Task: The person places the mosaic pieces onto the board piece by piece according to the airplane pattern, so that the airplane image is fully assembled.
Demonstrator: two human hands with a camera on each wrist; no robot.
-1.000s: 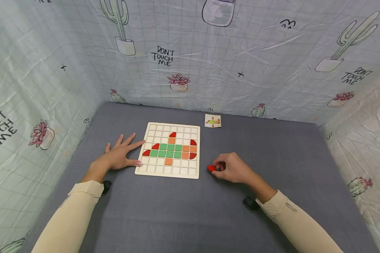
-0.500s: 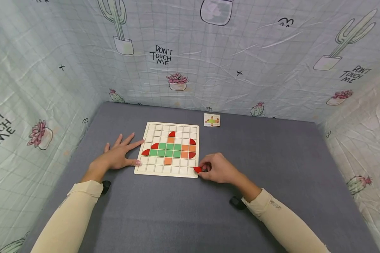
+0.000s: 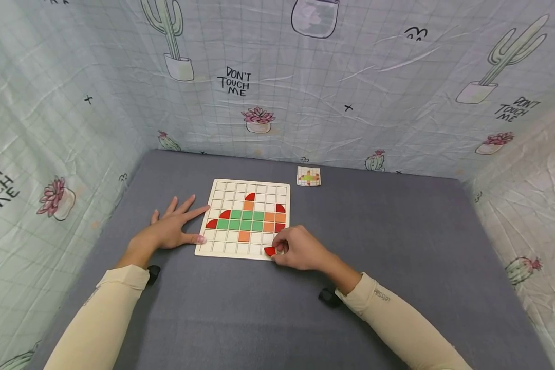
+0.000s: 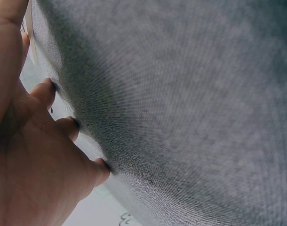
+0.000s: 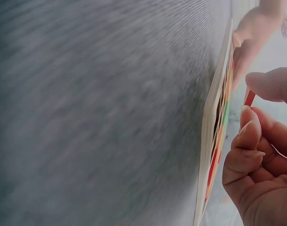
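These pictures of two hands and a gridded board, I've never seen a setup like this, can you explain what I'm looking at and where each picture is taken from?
No machine here: a person works with two bare hands while wearing three cameras. The wide picture comes from a camera on the head, looking down at a grey table walled in by cactus-print cloth. The two blurry close-ups come from cameras strapped to each wrist, so they show mostly grey surface and fingers.

On the table lies a pale wooden board with a grid of squares, partly filled with green, orange and red tiles. Farther back lies a small pattern card.

The left hand rests flat on the table, fingertips touching the board's left edge. The right hand pinches a red tile at the board's near right corner; the right wrist view shows it between thumb and finger.
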